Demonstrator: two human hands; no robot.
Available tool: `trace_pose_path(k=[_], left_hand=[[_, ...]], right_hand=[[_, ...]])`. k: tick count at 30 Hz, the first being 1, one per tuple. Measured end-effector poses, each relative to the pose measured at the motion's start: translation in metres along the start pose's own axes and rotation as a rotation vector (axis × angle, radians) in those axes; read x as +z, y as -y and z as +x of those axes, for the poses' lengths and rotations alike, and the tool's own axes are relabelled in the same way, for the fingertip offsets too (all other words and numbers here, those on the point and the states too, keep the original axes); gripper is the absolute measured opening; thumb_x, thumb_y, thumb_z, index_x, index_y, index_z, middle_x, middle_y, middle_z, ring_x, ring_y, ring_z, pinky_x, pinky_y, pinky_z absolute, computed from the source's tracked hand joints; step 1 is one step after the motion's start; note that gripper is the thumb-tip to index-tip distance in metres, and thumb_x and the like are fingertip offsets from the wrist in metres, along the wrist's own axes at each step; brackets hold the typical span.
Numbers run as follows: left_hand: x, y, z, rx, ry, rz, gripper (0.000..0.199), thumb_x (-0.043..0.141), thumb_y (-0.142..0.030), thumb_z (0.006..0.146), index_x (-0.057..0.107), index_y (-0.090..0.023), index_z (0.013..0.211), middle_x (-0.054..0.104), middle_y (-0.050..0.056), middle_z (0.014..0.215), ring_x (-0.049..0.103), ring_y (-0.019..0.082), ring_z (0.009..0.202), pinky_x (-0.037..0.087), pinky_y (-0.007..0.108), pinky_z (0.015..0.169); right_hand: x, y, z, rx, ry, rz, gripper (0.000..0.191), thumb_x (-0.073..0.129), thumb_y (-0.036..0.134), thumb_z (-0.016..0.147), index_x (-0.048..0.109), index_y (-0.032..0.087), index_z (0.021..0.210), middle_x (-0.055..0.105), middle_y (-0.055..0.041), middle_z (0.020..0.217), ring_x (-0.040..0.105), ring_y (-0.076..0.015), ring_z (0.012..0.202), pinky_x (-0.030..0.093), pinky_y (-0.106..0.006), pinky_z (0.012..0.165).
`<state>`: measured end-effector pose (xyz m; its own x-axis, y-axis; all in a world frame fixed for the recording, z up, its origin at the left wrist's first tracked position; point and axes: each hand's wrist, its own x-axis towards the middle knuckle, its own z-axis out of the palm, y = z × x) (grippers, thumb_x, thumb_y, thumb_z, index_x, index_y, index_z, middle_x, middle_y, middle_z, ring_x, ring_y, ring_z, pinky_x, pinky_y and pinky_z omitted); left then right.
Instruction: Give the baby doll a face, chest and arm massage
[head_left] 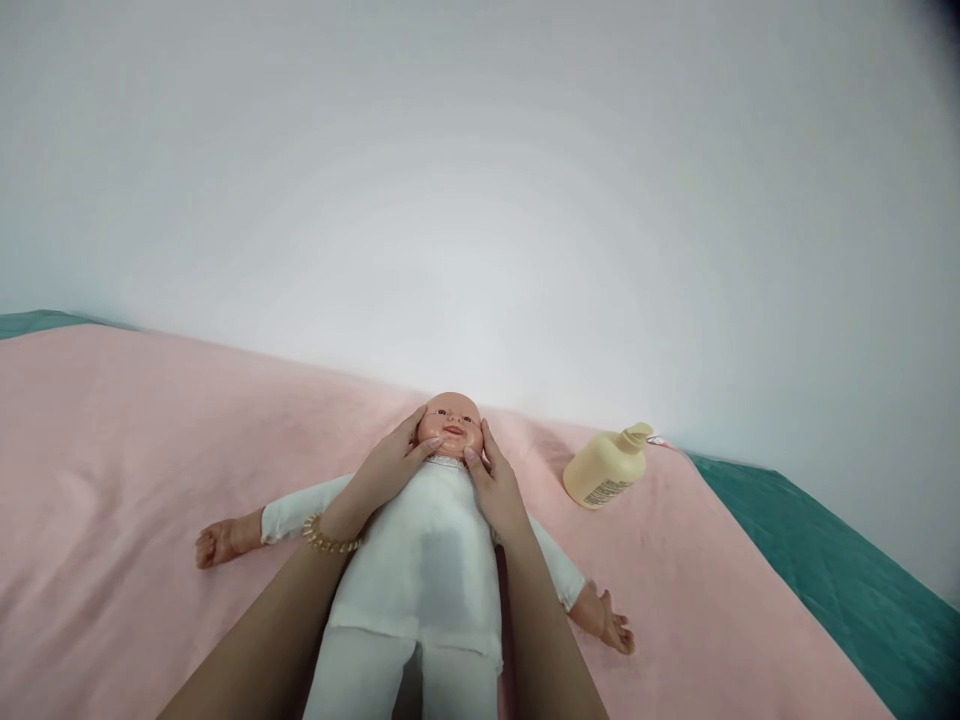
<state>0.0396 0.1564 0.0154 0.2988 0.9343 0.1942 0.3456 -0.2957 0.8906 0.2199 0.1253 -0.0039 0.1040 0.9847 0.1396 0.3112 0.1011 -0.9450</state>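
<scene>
A baby doll in white clothes lies on its back, head away from me and arms spread out to both sides. My left hand cups one side of its head, the thumb at the cheek near the chin. On the other side my right hand holds the cheek the same way, fingers along the side of the head. A beaded bracelet circles my left wrist. Beyond my right forearm is a yellow pump bottle, which neither hand touches.
Under the doll spreads a pink blanket. Green quilted cloth shows past its right edge and at the far left. A pale wall rises right behind the doll's head and the bottle.
</scene>
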Motion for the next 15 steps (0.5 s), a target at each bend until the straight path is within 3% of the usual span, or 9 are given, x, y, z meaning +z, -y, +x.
trace_pose_path(k=[8, 15], left_hand=[[0.004, 0.008, 0.002, -0.016, -0.015, 0.01, 0.066, 0.034, -0.051, 0.094, 0.028, -0.016, 0.149, 0.034, 0.009, 0.153, 0.032, 0.025, 0.14, 0.028, 0.04, 0.114], [0.005, 0.015, 0.005, 0.007, -0.027, 0.057, 0.069, 0.028, -0.056, 0.094, 0.029, -0.013, 0.149, 0.033, 0.011, 0.152, 0.032, 0.026, 0.14, 0.027, 0.041, 0.114]], right_hand=[[-0.008, 0.008, -0.003, -0.004, 0.099, -0.002, 0.087, 0.041, 0.069, 0.088, 0.017, 0.015, 0.152, 0.035, -0.0076, 0.15, 0.037, -0.0239, 0.137, 0.03, -0.04, 0.113], [-0.01, 0.003, -0.002, -0.006, 0.12, 0.038, 0.091, 0.045, 0.073, 0.084, 0.017, 0.02, 0.152, 0.031, -0.0047, 0.153, 0.027, -0.0231, 0.141, 0.023, -0.04, 0.116]])
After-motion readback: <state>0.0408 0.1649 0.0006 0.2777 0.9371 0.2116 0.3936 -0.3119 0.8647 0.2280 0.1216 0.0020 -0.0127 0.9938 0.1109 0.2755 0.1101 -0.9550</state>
